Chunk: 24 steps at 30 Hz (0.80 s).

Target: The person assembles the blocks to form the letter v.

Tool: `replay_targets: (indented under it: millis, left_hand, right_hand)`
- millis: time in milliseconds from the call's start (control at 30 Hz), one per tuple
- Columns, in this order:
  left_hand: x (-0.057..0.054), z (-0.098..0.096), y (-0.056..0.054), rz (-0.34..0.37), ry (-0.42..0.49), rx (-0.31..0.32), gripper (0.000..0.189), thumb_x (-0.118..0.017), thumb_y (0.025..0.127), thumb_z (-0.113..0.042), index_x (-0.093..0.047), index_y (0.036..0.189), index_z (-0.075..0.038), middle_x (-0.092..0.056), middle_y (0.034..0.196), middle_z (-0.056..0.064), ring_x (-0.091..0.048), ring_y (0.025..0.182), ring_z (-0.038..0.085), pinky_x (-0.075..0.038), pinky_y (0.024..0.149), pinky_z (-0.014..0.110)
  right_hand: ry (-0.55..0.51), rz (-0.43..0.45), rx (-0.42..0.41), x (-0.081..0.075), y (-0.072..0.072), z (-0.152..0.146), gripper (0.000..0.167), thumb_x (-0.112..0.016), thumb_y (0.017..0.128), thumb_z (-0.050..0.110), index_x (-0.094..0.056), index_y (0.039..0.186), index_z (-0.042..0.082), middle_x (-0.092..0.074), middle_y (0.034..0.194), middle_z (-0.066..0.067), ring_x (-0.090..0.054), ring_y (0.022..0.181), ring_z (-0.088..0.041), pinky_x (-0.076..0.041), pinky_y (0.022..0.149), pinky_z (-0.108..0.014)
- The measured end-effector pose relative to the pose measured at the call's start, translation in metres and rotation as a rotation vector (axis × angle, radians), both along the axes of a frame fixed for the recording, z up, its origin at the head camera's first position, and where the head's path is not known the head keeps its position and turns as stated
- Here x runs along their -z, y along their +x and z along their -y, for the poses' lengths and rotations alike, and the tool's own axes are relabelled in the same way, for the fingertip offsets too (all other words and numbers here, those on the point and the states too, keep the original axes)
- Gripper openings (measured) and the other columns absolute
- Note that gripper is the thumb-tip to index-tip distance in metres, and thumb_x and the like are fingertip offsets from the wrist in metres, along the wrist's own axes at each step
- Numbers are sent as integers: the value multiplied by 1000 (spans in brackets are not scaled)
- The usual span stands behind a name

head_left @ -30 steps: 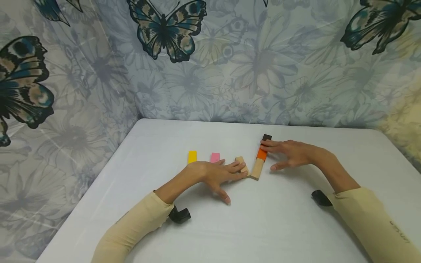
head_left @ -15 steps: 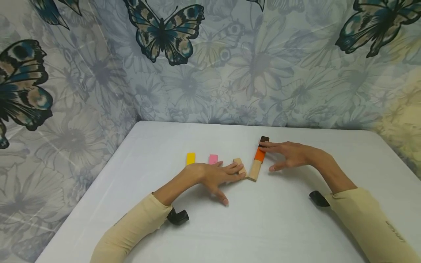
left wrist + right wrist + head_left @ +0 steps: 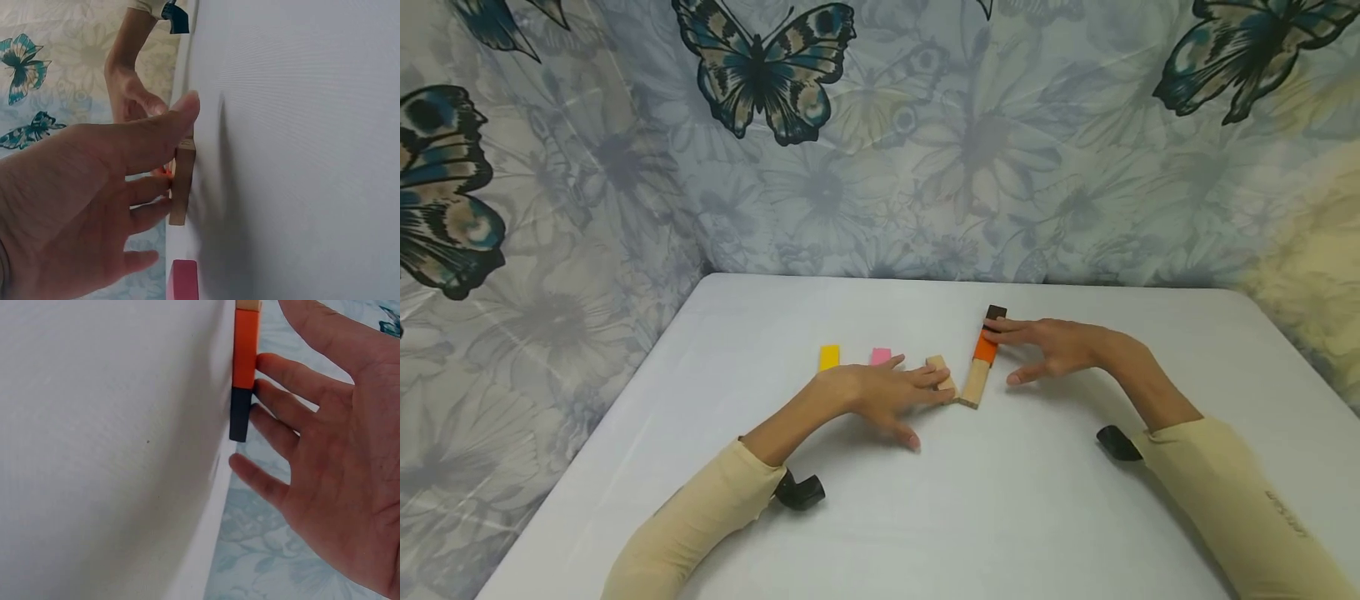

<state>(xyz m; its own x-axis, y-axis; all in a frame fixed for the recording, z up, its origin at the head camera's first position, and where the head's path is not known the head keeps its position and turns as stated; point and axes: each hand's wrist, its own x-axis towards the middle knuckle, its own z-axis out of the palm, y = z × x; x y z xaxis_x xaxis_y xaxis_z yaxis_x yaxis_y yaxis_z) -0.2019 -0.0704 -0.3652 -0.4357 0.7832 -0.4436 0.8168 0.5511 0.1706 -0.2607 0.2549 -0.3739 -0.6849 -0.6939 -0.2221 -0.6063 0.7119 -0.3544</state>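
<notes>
In the head view, a row of flat blocks runs away from me: a plain wooden block (image 3: pixel 975 383), an orange block (image 3: pixel 985 348) and a black block (image 3: pixel 996 312). My right hand (image 3: pixel 1060 346) reaches in from the right, fingertips on the orange and black blocks. The right wrist view shows its fingers apart along the side of the orange block (image 3: pixel 245 350) and black block (image 3: pixel 240 415). A second wooden block (image 3: pixel 936 362) slants toward the row's near end. My left hand (image 3: pixel 883 392) spreads over it, fingertips touching it, thumb held away. Neither hand grips anything.
A yellow block (image 3: pixel 829 357) and a pink block (image 3: pixel 882 356) lie beyond my left wrist, both partly hidden by the hand or forearm. The white table (image 3: pixel 970 508) ends at a patterned cloth backdrop (image 3: pixel 985 167). A black wrist camera (image 3: pixel 801 493) hangs below the left sleeve.
The head view shifts slightly, so everything sits a little further left in it. Both hands keep their places at the blocks, and the row of blocks looks the same.
</notes>
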Motion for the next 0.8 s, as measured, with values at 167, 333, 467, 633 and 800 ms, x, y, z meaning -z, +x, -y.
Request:
replay_targets:
  millis: [167,333,467,633,800]
  left_hand:
    - [-7,5,-2,-76,121,-20,73,-61,103,-50,-31,166,-26,-16,178,-1,-17,165,17,-11,135,53]
    - [-19,15,-8,-195,219,-100,70,-65,102,-46,-38,163,-23,-33,173,2,-34,160,18,-24,133,50]
    - [-23,28,-17,-234,210,-198,76,-71,98,-48,-40,162,-23,-42,168,6,-44,155,21,-33,128,52]
    - [-17,44,-28,-216,153,-242,72,-77,94,-46,-52,155,-16,-55,158,9,-54,147,26,-41,124,48]
    - [-8,49,-35,-162,192,-244,56,-83,91,-38,-67,139,-12,-67,141,6,-64,128,22,-51,113,44]
  right_hand:
    - [-6,58,24,0,-2,2,90,-73,92,58,-38,162,14,-23,174,-17,-25,159,-49,-25,122,-74]
    - [5,66,28,-2,-2,3,90,-73,93,57,-37,163,14,-22,174,-18,-25,158,-49,-25,122,-74]
    - [8,56,25,-3,-2,2,90,-73,93,57,-37,163,13,-23,174,-18,-25,158,-49,-26,123,-72]
    - [-1,58,42,-3,-1,0,90,-73,92,57,-37,163,15,-24,174,-17,-25,159,-48,-24,124,-73]
    - [-5,69,41,0,-1,-1,90,-72,93,58,-36,163,15,-22,174,-17,-23,159,-48,-23,124,-72]
